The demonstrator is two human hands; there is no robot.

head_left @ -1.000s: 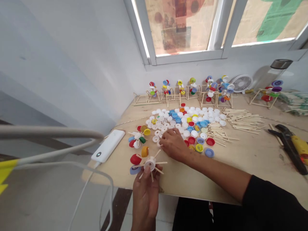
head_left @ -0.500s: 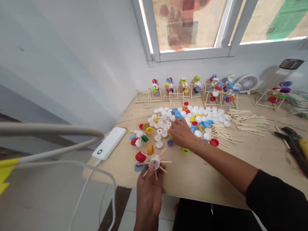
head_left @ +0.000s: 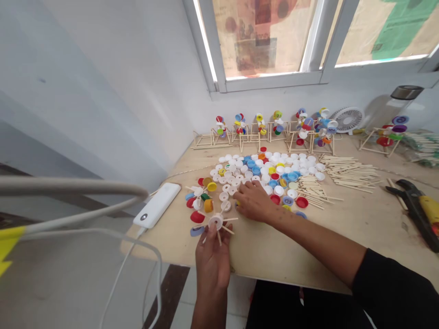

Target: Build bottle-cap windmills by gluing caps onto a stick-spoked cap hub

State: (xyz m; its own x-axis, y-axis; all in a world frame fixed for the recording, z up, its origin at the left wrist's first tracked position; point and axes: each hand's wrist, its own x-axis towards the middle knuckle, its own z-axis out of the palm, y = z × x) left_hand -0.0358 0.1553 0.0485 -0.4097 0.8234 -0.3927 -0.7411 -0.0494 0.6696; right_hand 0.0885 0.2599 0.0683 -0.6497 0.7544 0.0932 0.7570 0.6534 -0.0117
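My left hand (head_left: 213, 249) pinches the white hub cap of a small wheel (head_left: 215, 222) made from bottle caps and thin wooden sticks. Orange, red and blue caps sit on some of its spokes; other spokes end bare. My right hand (head_left: 252, 201) is low over the table with curled fingers, a yellow bottle cap (head_left: 238, 203) showing partly at the fingertips. Around that hand spread many loose bottle caps (head_left: 274, 170), mostly white, some blue, red and yellow. Behind the held wheel lies another cap wheel (head_left: 199, 194) with a coloured cap on several spokes.
Stick frames carrying cap wheels (head_left: 259, 130) line the wall. Piles of wooden sticks (head_left: 353, 172) lie right of the caps, with pliers (head_left: 411, 205) farther right. A white power bank (head_left: 157, 205) with a cable is at left. A small fan (head_left: 348, 119) and a bottle (head_left: 394, 105) stand behind.
My right hand has drawn back from the cap pile toward me and slightly left, the bit of yellow moving with its fingers. The wheel in my left hand has shifted slightly up and left.
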